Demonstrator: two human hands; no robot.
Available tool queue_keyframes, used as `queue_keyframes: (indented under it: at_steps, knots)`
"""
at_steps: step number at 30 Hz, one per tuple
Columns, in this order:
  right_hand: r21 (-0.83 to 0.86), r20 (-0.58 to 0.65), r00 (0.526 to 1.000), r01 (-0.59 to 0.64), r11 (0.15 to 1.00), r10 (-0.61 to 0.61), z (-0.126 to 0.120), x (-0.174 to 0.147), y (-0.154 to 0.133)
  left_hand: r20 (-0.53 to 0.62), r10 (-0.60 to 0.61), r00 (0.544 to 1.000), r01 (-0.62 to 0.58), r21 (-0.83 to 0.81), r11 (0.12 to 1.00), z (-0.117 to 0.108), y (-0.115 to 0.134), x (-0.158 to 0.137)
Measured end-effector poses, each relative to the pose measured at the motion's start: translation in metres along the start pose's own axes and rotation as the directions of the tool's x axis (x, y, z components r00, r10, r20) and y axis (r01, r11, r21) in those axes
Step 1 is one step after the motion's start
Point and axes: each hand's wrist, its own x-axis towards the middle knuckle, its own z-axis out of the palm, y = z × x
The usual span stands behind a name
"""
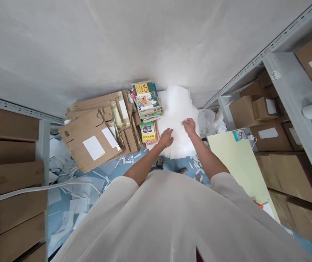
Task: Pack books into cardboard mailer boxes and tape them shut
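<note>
A pile of large white paper sheets [176, 102] lies against the wall, its edges spread unevenly. My left hand [167, 138] rests at the left side of the pile, fingers apart and holding nothing. Over the right part of the sheets, my right hand [189, 126] is closed, thumb and fingers pinched on the white paper. Just left of the pile stands a stack of books [146, 98] with a green and yellow cover on top. A yellow book [148, 131] lies in front of that stack, close to my left hand.
Flattened cardboard boxes [90, 134] are heaped at the left. A pale yellow tabletop [232, 156] with a small colourful booklet [240, 135] is at the right. Shelves of cartons [276, 136] line both sides. Paper scraps [78, 205] litter the blue floor, and a white cable [41, 188] crosses the left.
</note>
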Motion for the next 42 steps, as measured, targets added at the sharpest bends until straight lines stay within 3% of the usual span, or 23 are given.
queue_keyframes:
  at_steps: [6,10,15,20,26,32,37,42]
  knots:
    - [0.101,-0.004,0.99,0.143,0.984,-0.144,-0.013,0.002,-0.024,-0.168,0.038,0.985,-0.054,-0.093,0.994,-0.01,0.021,0.005]
    - [0.106,-0.038,0.987,0.16,0.981,-0.157,-0.034,0.006,-0.026,-0.184,0.069,0.98,-0.089,-0.103,0.991,-0.011,0.032,0.008]
    - [-0.003,-0.101,0.993,0.065,0.998,-0.065,-0.086,-0.005,-0.005,-0.15,0.167,0.975,-0.172,-0.022,0.985,-0.005,0.062,0.018]
    - [0.003,-0.176,0.983,-0.059,0.998,0.059,-0.156,-0.033,0.036,-0.116,0.317,0.941,-0.304,0.122,0.945,0.021,0.12,0.031]
    - [0.038,-0.215,0.96,-0.176,0.984,0.18,-0.25,-0.072,0.098,0.073,0.411,0.909,-0.417,0.203,0.886,0.084,0.192,0.041]
    - [0.098,-0.257,0.922,-0.275,0.956,0.291,-0.343,-0.104,0.172,0.266,0.421,0.867,-0.483,0.246,0.841,0.176,0.25,0.049]
    - [0.017,-0.27,0.893,-0.369,0.929,0.36,-0.412,-0.128,0.234,0.447,0.366,0.816,-0.513,0.267,0.816,0.256,0.285,0.05]
    - [-0.119,-0.273,0.878,-0.437,0.892,0.394,-0.456,-0.144,0.289,0.576,0.29,0.764,-0.532,0.309,0.788,0.319,0.302,0.049]
